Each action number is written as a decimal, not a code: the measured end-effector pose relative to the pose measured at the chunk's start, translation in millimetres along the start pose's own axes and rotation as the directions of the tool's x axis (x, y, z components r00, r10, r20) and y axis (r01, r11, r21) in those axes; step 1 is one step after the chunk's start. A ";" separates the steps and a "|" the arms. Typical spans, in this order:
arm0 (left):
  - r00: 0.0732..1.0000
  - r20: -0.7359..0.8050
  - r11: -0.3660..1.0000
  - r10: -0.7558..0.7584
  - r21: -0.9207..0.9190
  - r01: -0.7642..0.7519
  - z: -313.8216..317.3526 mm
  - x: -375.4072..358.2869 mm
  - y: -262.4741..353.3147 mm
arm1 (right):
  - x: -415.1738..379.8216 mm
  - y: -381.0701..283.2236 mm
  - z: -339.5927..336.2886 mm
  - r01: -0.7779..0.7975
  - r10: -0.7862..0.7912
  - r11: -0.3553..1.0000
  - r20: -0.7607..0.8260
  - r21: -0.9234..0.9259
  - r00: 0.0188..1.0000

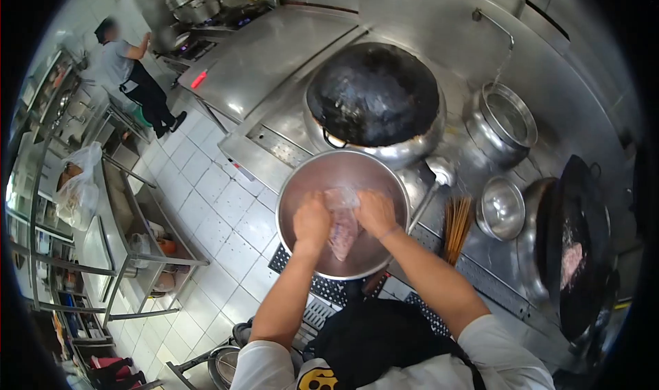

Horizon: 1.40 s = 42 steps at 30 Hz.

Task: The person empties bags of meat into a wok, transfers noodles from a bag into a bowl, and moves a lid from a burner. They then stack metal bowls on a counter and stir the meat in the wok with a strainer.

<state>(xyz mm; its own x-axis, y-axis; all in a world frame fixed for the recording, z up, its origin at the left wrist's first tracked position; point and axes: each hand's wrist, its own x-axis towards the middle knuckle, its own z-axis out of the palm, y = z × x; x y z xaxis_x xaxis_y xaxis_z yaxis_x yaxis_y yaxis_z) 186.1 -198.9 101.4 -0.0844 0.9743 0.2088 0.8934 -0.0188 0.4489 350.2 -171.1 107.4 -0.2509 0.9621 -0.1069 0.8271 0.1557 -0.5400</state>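
Observation:
A wide steel bowl stands at the front edge of the stove counter. Over it both hands grip a pinkish slab of raw meat in a clear plastic wrap. My left hand holds its left side, my right hand the right side, fingers curled onto the wrap. The lower end of the meat hangs toward the bowl's bottom. Just behind the bowl sits a large black wok.
Right of the bowl lie a ladle, a bundle of bamboo sticks and a small steel bowl. A pot fills under a running tap. A second wok holds meat. A person stands far left beside steel racks.

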 end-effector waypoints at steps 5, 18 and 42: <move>1.000 0.020 0.995 0.000 -0.098 0.002 -4.8 7.0 -8.2 | 2.3 -7.9 -2.1 0.430 -0.392 0.897 -0.264 0.104 0.882; 0.943 0.143 0.950 -0.301 -0.039 0.310 9.6 -14.4 -21.9 | 37.6 38.1 19.7 0.031 -0.032 0.999 -0.177 -0.007 0.984; 0.716 0.677 -0.230 0.171 -0.679 0.697 -6.8 35.5 -5.0 | 21.0 -1.0 -63.6 -0.173 0.111 0.146 0.158 0.974 0.981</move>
<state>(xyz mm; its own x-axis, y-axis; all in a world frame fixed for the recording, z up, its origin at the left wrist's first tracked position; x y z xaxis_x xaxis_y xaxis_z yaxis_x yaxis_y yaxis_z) 175.6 -165.8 112.4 0.3906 0.8464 -0.3619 -0.5641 0.5307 0.6325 376.1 -136.7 158.8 -0.2339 0.9259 -0.2966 -0.3258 -0.3621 -0.8734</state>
